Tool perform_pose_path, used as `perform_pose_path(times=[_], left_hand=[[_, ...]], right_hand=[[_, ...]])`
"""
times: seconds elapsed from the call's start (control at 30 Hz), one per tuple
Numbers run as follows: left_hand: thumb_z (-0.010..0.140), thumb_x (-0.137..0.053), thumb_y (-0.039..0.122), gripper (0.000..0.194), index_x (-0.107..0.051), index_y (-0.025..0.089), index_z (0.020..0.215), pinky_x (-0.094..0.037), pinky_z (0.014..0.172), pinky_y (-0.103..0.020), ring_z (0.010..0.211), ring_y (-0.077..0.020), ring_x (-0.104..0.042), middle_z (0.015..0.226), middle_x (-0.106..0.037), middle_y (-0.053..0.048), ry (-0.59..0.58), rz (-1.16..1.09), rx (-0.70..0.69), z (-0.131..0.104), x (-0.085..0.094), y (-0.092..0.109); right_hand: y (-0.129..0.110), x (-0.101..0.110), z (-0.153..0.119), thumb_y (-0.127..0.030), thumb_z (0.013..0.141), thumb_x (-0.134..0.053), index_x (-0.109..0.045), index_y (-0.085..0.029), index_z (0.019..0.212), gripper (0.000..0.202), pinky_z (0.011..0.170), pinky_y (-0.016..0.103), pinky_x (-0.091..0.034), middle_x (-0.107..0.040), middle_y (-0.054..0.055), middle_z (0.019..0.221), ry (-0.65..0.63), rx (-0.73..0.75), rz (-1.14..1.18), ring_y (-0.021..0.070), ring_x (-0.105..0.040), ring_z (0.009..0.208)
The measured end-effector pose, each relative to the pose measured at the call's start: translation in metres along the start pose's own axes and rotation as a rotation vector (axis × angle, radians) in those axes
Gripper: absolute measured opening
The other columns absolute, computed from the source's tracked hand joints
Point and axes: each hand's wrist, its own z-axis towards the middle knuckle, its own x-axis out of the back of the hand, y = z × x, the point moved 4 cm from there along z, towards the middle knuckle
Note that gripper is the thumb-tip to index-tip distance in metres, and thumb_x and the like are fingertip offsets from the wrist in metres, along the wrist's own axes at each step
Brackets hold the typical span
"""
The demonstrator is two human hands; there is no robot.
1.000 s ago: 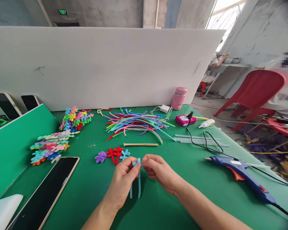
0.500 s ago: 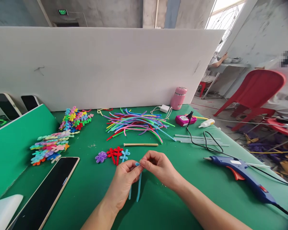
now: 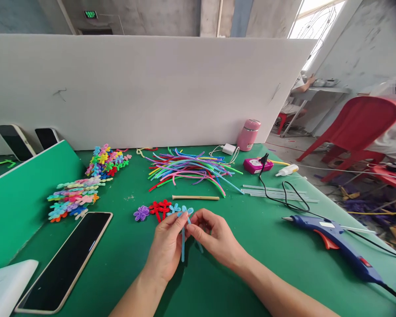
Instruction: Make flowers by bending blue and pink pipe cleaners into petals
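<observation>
Between my hands is a light blue pipe cleaner (image 3: 183,246), bent into small loops at the top with two straight ends hanging down. My left hand (image 3: 166,246) pinches it just under the loops. The thumb and fingers of my right hand (image 3: 214,235) close on it from the right, near one of the hanging ends. Just beyond my left fingertips lie a finished-looking blue pipe-cleaner flower (image 3: 174,208), red flowers with stems (image 3: 159,209) and a purple flower (image 3: 141,213). A thin wooden stick (image 3: 195,197) lies beyond my hands.
A pile of coloured pipe cleaners (image 3: 191,169) lies at the back. Stacked flowers (image 3: 74,196) and a phone (image 3: 66,259) are left. Right are a blue glue gun (image 3: 333,242), its black cord, clear glue sticks (image 3: 277,193), a glue bottle (image 3: 287,170) and a pink flask (image 3: 248,135).
The blue pipe cleaner has been raised and turned, so its loops now show above my fingers. My right hand has shifted slightly down along it. The view has shifted a little.
</observation>
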Motion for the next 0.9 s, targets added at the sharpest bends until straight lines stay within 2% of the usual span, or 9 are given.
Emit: perform_pose_path(times=[0.13,0.2,0.37,0.53,0.7,0.9], left_hand=[[0.071,-0.062,0.024,0.015,-0.060,0.014,0.060,-0.036,0.057,-0.020,0.061,-0.0088,-0.044,0.061,-0.050,0.001,-0.061,0.016,-0.019,0.000,-0.002,0.000],[0.074,-0.058,0.027,0.017,-0.058,0.015,0.062,-0.035,0.056,-0.020,0.059,-0.0087,-0.041,0.059,-0.047,0.002,-0.077,0.052,-0.041,0.000,-0.001,0.002],[0.076,-0.054,0.035,0.027,-0.052,0.016,0.057,-0.032,0.057,-0.021,0.059,-0.0099,-0.036,0.058,-0.043,0.003,-0.073,0.352,-0.122,0.001,0.006,0.012],[0.072,-0.057,0.035,0.027,-0.049,0.017,0.054,-0.030,0.054,-0.021,0.055,-0.0097,-0.033,0.055,-0.036,0.005,-0.154,0.457,-0.046,0.001,0.006,0.010],[0.071,-0.058,0.034,0.023,-0.050,0.017,0.058,-0.033,0.057,-0.021,0.058,-0.0098,-0.033,0.059,-0.035,0.005,-0.168,0.407,-0.002,-0.001,0.004,0.008],[0.072,-0.056,0.037,0.030,-0.042,0.017,0.054,-0.033,0.057,-0.021,0.059,-0.0103,-0.029,0.060,-0.030,0.005,-0.223,0.494,0.025,-0.002,-0.001,0.009]], right_hand=[[0.000,-0.003,-0.001,-0.032,0.078,-0.049,-0.053,-0.014,0.073,0.019,0.057,0.022,-0.039,-0.056,0.001,0.065,-0.023,0.013,0.041,0.0106,-0.049,0.060],[-0.001,0.000,0.000,-0.031,0.078,-0.049,-0.053,-0.014,0.072,0.019,0.054,0.021,-0.036,-0.052,-0.001,0.061,-0.029,0.012,0.043,0.0090,-0.045,0.056],[-0.003,0.008,0.000,-0.033,0.079,-0.048,-0.050,-0.014,0.068,0.023,0.046,0.020,-0.026,-0.038,-0.004,0.056,-0.064,-0.020,-0.005,0.0068,-0.031,0.051],[-0.007,0.007,-0.002,-0.033,0.079,-0.047,-0.048,-0.014,0.066,0.023,0.047,0.020,-0.027,-0.040,-0.004,0.058,-0.173,-0.032,0.008,0.0071,-0.032,0.052],[-0.012,0.007,-0.002,-0.031,0.077,-0.050,-0.048,-0.015,0.072,0.017,0.049,0.020,-0.029,-0.042,-0.003,0.060,-0.153,0.019,-0.062,0.0079,-0.035,0.054],[-0.012,0.006,-0.003,-0.026,0.079,-0.047,-0.044,-0.016,0.062,0.020,0.049,0.020,-0.027,-0.037,-0.004,0.058,-0.155,0.087,-0.221,0.0079,-0.032,0.055]])
